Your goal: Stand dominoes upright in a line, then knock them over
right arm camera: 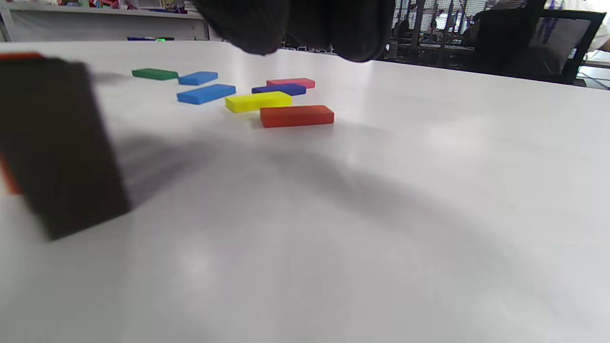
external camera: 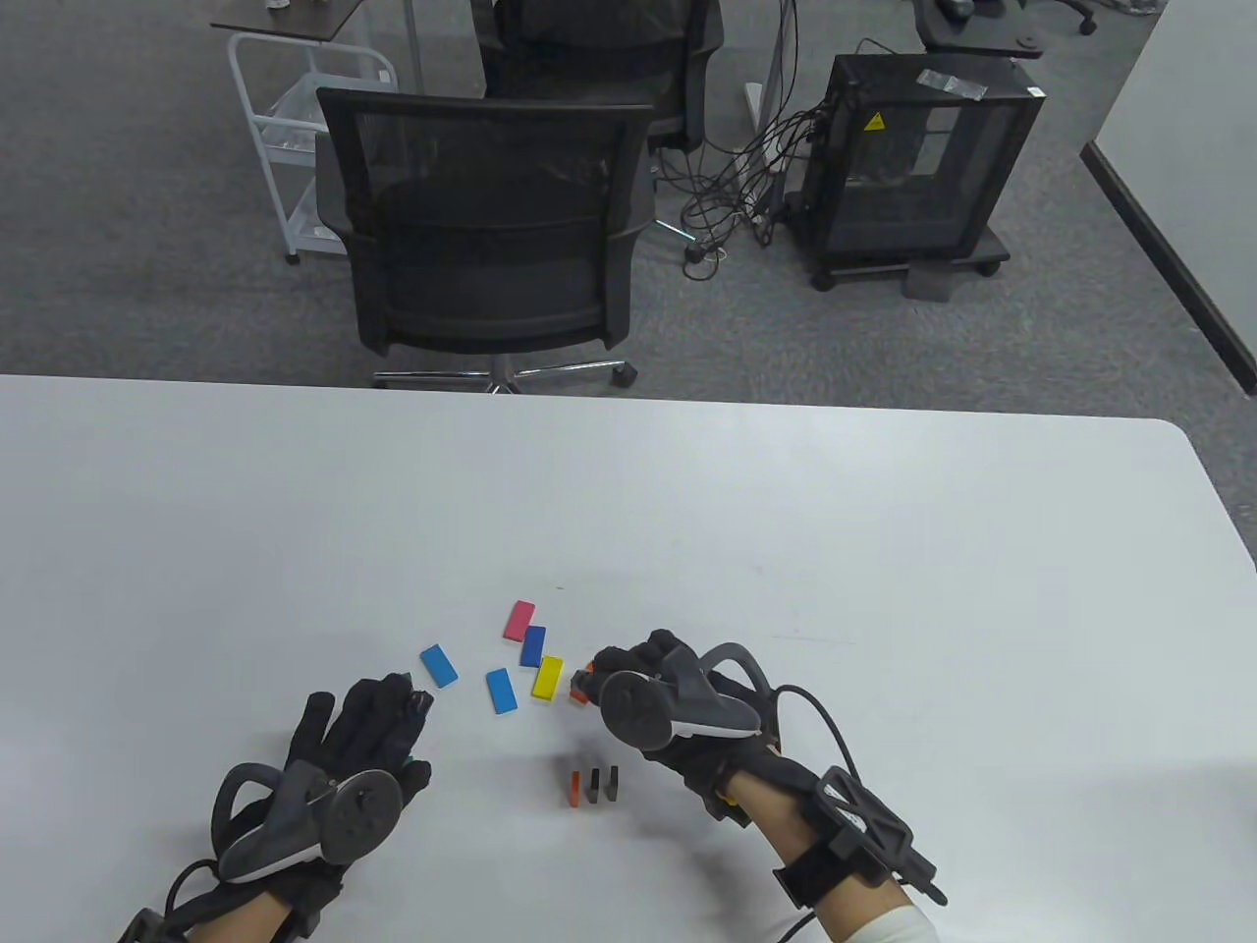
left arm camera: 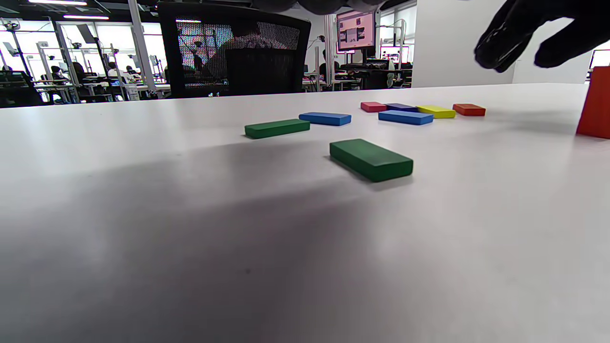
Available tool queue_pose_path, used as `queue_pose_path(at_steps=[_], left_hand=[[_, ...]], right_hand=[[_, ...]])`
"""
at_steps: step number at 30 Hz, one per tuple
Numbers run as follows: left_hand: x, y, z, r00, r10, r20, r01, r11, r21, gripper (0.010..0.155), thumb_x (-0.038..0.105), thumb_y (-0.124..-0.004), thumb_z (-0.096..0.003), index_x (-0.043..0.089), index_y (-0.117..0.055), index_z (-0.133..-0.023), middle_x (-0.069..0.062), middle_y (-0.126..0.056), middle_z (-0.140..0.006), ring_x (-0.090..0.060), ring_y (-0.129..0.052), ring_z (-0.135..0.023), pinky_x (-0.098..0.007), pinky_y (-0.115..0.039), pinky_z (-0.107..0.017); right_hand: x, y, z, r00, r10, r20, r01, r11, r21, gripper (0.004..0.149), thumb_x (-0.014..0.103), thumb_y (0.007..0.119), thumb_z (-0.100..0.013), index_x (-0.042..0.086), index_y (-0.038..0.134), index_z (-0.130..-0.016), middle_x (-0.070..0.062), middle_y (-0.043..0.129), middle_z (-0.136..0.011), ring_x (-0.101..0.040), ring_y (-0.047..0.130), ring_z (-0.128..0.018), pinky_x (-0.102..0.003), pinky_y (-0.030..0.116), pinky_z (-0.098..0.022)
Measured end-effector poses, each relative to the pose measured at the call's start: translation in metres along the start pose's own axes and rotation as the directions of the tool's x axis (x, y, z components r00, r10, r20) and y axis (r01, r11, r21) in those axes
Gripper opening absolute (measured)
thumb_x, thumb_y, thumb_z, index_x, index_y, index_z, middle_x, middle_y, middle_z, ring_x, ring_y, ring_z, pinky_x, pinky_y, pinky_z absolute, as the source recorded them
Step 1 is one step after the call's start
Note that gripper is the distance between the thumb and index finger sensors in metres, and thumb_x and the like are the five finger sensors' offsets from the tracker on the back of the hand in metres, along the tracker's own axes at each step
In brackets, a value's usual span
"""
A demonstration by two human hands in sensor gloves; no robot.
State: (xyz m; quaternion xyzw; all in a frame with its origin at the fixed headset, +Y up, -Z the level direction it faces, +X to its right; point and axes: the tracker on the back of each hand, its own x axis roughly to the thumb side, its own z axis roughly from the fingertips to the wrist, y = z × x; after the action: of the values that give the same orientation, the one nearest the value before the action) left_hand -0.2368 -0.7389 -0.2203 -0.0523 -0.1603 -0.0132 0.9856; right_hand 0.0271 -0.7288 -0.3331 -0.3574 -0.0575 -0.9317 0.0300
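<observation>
A: How are the hands set?

B: The right hand [external camera: 656, 702] is held above the table [external camera: 884, 550] with fingers curled over the red domino [right arm camera: 296, 116]. In the right wrist view the fingertips [right arm camera: 257, 28] are seen above that piece, not touching it, so nothing is gripped. The left hand [external camera: 358, 747] is laid low with fingers spread and fairly straight; whether the green domino [left arm camera: 371, 159] beneath it is touched cannot be told.

A: And the room around them?

B: Three dominoes [external camera: 594, 784] are stood upright in a short row near the front edge, between the two hands, one orange-red and two dark. Bare tabletop is left to the right of the row and toward the far edge.

A: Which way do the flat pieces lie?

B: The yellow domino [external camera: 547, 678], the dark blue domino [external camera: 533, 645] and the pink domino [external camera: 518, 621] are laid flat, long axes running roughly away from the person. Two light blue dominoes [external camera: 501, 691] are tilted slightly leftward. A second green domino [left arm camera: 277, 128] is laid flat beyond the first.
</observation>
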Motion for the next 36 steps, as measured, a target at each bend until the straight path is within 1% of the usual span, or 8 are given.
queue_pose_path(at_steps=[7,13,17,20,27,30,33,36], left_hand=[[0.0,0.0,0.0,1.0,0.002,0.002,-0.002,1.0,-0.003,0.065,0.051,-0.042,-0.0705,0.018,-0.038,-0.127,-0.012,-0.036,-0.134,-0.039,-0.037,-0.122,-0.06,-0.026,-0.087],[-0.001,0.0,0.0,1.0,0.003,0.002,-0.003,1.0,-0.003,0.066,0.051,-0.042,-0.0704,0.018,-0.037,-0.127,-0.012,-0.037,-0.134,-0.039,-0.037,-0.122,-0.06,-0.026,-0.087],[-0.001,0.0,0.0,1.0,0.002,0.005,-0.002,1.0,0.0,0.065,0.051,-0.043,-0.0704,0.018,-0.037,-0.127,-0.012,-0.036,-0.134,-0.039,-0.037,-0.122,-0.06,-0.026,-0.087],[-0.001,0.0,0.0,1.0,0.002,0.009,-0.002,1.0,0.001,0.066,0.051,-0.043,-0.0704,0.018,-0.037,-0.127,-0.012,-0.037,-0.134,-0.039,-0.037,-0.122,-0.06,-0.026,-0.087],[0.0,-0.001,0.0,1.0,0.0,0.017,0.0,1.0,0.0,0.065,0.051,-0.042,-0.0704,0.018,-0.038,-0.127,-0.012,-0.037,-0.134,-0.039,-0.037,-0.122,-0.06,-0.026,-0.087],[0.0,-0.001,0.0,1.0,-0.002,0.015,0.003,1.0,-0.002,0.066,0.051,-0.042,-0.0704,0.018,-0.036,-0.127,-0.012,-0.037,-0.134,-0.039,-0.038,-0.122,-0.06,-0.026,-0.087],[0.0,-0.001,0.0,1.0,-0.002,0.011,0.002,1.0,0.001,0.065,0.051,-0.042,-0.0704,0.018,-0.037,-0.127,-0.012,-0.037,-0.134,-0.039,-0.037,-0.122,-0.06,-0.026,-0.087],[0.001,-0.001,0.0,1.0,-0.001,0.01,0.001,1.0,0.004,0.066,0.051,-0.042,-0.0705,0.018,-0.037,-0.127,-0.012,-0.037,-0.134,-0.039,-0.037,-0.122,-0.06,-0.026,-0.087]], right_hand=[[0.004,0.015,-0.032,0.997,0.073,0.033,-0.076,0.995,0.069,0.049,0.031,0.076,-0.055,0.034,0.063,-0.102,-0.001,0.057,-0.112,-0.024,0.066,-0.103,-0.05,0.039,-0.084],[0.006,0.023,-0.045,0.994,0.102,0.033,-0.106,0.985,0.139,0.049,0.034,0.076,-0.055,0.034,0.063,-0.102,0.001,0.059,-0.112,-0.022,0.065,-0.104,-0.05,0.037,-0.084],[0.009,0.024,-0.047,0.994,0.103,0.03,-0.106,0.985,0.138,0.048,0.035,0.076,-0.055,0.032,0.063,-0.1,0.0,0.063,-0.108,-0.022,0.069,-0.1,-0.051,0.039,-0.084],[0.011,0.025,-0.046,0.992,0.118,0.038,-0.121,0.986,0.116,0.046,0.034,0.076,-0.054,0.03,0.064,-0.098,-0.002,0.069,-0.102,-0.02,0.074,-0.093,-0.05,0.042,-0.083],[0.01,0.025,-0.048,0.995,0.097,0.017,-0.098,0.988,0.117,0.047,0.038,0.078,-0.053,0.024,0.067,-0.097,-0.006,0.076,-0.093,-0.02,0.083,-0.082,-0.051,0.049,-0.08],[0.011,0.023,-0.046,0.993,0.114,0.016,-0.115,0.987,0.112,0.049,0.04,0.077,-0.052,0.022,0.066,-0.097,-0.008,0.078,-0.091,-0.02,0.085,-0.079,-0.052,0.052,-0.079],[0.01,0.021,-0.039,0.995,0.096,0.02,-0.098,0.991,0.09,0.054,0.04,0.076,-0.052,0.02,0.063,-0.1,-0.009,0.079,-0.09,-0.021,0.087,-0.077,-0.053,0.053,-0.078],[0.007,0.015,-0.027,0.997,0.072,0.014,-0.073,0.996,0.055,0.064,0.041,0.075,-0.052,0.02,0.056,-0.109,-0.011,0.078,-0.089,-0.022,0.086,-0.076,-0.054,0.054,-0.077]])
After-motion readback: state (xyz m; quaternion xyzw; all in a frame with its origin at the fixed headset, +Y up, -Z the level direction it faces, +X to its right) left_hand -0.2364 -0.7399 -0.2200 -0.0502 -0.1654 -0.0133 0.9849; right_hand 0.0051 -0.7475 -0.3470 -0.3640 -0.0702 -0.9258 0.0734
